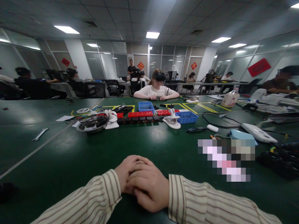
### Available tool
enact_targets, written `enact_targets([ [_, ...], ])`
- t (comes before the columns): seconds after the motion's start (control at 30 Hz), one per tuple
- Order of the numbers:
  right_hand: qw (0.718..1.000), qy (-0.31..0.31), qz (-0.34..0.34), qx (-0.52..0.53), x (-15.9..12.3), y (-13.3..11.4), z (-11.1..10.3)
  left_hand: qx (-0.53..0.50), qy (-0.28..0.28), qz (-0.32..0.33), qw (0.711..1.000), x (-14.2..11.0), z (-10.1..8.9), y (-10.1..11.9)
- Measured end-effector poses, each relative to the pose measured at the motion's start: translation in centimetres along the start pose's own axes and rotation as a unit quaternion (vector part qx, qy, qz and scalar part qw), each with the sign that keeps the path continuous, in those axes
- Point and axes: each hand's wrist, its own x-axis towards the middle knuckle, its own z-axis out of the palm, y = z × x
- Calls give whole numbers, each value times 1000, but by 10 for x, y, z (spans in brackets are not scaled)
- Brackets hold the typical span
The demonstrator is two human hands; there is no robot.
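Both of my hands rest together on the green table [70,155] near its front edge, right in front of me. My left hand [124,174] lies underneath, curled into a loose fist. Over it lies my right hand [149,186], its fingers folded across the left knuckles. Neither hand holds an object. Striped shirt sleeves cover both forearms. The nearest things lie well beyond reach of the fingers, further up the table.
Mid-table lie a metal bowl [92,124], a row of red and black parts [140,116], two blue bins [187,117], a white clip-like device [172,120] and a wrench [40,134]. Right: a white handheld device [258,132], black cables [280,158]. A person [156,88] sits opposite.
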Motion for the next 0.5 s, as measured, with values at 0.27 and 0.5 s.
enact_targets([
  [0.27, 978, 3, 199, -67, 1, -2, 0, 55, 36, -21, 998, -3, 3, 5],
  [0.5, 992, -21, 125, -24, 1, -1, -4, -21, -4, -8, 1000, 2, -3, 6],
])
